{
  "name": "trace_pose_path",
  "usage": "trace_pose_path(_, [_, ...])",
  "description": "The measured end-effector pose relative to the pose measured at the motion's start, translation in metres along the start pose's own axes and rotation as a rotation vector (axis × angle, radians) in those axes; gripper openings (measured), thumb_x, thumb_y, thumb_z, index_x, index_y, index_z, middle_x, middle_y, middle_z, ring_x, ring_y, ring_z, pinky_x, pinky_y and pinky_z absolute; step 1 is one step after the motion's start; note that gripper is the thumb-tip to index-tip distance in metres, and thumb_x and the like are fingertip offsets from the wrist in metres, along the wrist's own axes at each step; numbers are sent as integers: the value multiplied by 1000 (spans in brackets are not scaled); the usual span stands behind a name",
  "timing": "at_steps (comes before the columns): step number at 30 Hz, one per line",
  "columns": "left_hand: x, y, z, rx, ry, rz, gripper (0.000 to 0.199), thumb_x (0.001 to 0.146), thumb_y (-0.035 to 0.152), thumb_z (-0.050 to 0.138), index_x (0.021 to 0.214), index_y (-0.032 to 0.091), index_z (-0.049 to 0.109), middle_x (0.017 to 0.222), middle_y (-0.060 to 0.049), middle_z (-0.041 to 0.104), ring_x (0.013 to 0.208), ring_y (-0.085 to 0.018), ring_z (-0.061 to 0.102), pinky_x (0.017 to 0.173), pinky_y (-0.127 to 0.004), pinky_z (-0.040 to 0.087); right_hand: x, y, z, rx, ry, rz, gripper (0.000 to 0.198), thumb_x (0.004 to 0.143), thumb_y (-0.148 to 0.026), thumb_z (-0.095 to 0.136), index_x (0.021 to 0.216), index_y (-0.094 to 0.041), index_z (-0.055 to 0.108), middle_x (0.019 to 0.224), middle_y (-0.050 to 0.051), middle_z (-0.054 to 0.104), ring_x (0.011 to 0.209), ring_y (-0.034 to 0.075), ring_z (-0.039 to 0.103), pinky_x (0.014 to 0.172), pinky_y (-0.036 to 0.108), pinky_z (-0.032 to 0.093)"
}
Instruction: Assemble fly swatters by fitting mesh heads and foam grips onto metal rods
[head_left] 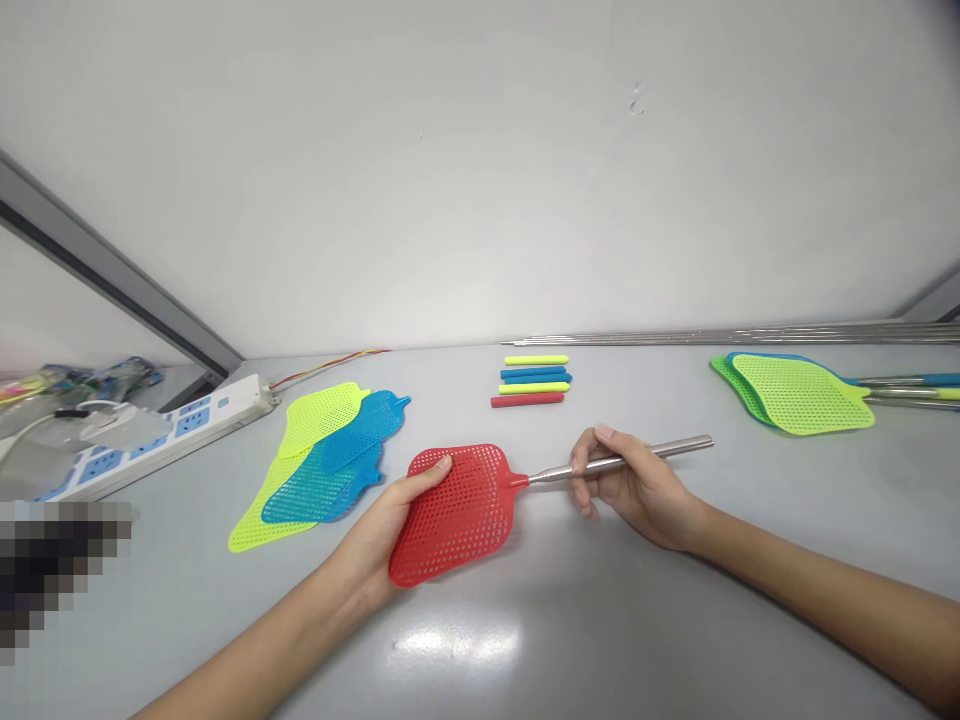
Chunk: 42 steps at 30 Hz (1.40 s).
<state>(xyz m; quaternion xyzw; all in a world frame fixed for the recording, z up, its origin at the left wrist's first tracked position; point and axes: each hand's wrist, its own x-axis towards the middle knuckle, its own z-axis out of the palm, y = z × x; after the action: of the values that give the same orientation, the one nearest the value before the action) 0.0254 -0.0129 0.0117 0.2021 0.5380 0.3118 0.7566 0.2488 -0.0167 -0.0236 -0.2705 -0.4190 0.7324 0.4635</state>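
Observation:
My left hand (401,520) grips a red fly swatter head (465,515) by its left edge, thumb on top and fingers hidden beneath. A silver metal rod (667,448) meets the red head's short neck on the right. Around the middle of that rod my right hand (634,485) is closed, thumb above and fingers curled under. Left of my left hand, loose blue (322,480) and yellow swatter heads (319,415) overlap on the table. Beyond the rod lie several coloured handle sleeves in a row, among them a red sleeve (527,400) and a yellow sleeve (536,360).
At the right lie several swatters with rods, a yellow-green swatter (802,395) on top. Thin metal rods (735,337) run along the wall. A white power strip (225,405) with a plugged-in adapter stands at the left on the grey table (600,620).

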Motion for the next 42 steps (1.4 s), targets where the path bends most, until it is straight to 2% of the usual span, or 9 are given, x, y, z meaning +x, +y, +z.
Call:
trace_pose_path(3, [-1, 0, 4, -28, -45, -2, 30, 69, 31, 58, 92, 13, 60, 90, -11, 64, 71, -21, 62, 59, -29, 52, -1, 1, 1, -42, 66, -63, 39, 85, -31, 26, 66, -13, 55, 52, 5, 51, 49, 14, 48, 50, 28, 35])
trace_pose_path(6, [-2, 0, 6, -65, -87, 2, 29, 70, 30, 57, 93, 13, 60, 90, -11, 64, 74, -22, 62, 64, -31, 51, -2, 3, 1, -103, 157, -146, 39, 84, -30, 28, 65, -12, 57, 49, 4, 50, 48, 13, 47, 51, 27, 36])
trace_pose_path(9, [-2, -1, 5, -77, -91, 11, 27, 70, 30, 57, 91, 13, 60, 87, -9, 65, 74, -21, 62, 67, -32, 51, -2, 4, 1, -137, 192, -171, 38, 84, -30, 28, 67, -12, 57, 49, 3, 49, 46, 12, 47, 50, 26, 36])
trace_pose_path(16, [-3, 0, 4, -39, -85, 2, 31, 70, 31, 58, 95, 14, 58, 92, -10, 64, 76, -21, 62, 64, -31, 52, -2, 5, 1, -159, 160, -155, 38, 84, -30, 27, 69, -12, 57, 49, 3, 49, 47, 12, 47, 50, 26, 36])
trace_pose_path(24, [-1, 1, 3, -63, -103, -2, 26, 71, 31, 56, 90, 13, 60, 89, -10, 65, 74, -21, 62, 65, -31, 52, -2, 5, 1, -153, 164, -120, 38, 84, -32, 27, 69, -13, 56, 48, 2, 49, 46, 12, 46, 50, 26, 36])
trace_pose_path(31, [-1, 3, 3, -88, -27, 21, 21, 70, 27, 58, 86, 13, 60, 88, -10, 65, 74, -21, 62, 67, -33, 51, 1, 5, 1, -137, 205, -94, 37, 82, -34, 30, 68, -13, 56, 47, 2, 48, 44, 11, 44, 48, 26, 36])
trace_pose_path(35, [-2, 3, 4, -80, -42, 34, 23, 70, 27, 57, 88, 12, 59, 86, -10, 65, 74, -21, 62, 69, -33, 51, 2, 4, 0, -118, 232, -69, 37, 82, -35, 31, 67, -13, 56, 46, 2, 47, 44, 12, 44, 47, 25, 35])
trace_pose_path(42, [-2, 4, 3, -31, 9, 11, 28, 68, 27, 59, 91, 12, 59, 94, -12, 63, 77, -22, 61, 70, -33, 51, 3, 4, 0, -79, 244, -67, 37, 82, -36, 30, 66, -13, 55, 45, 1, 48, 42, 11, 44, 46, 25, 35])
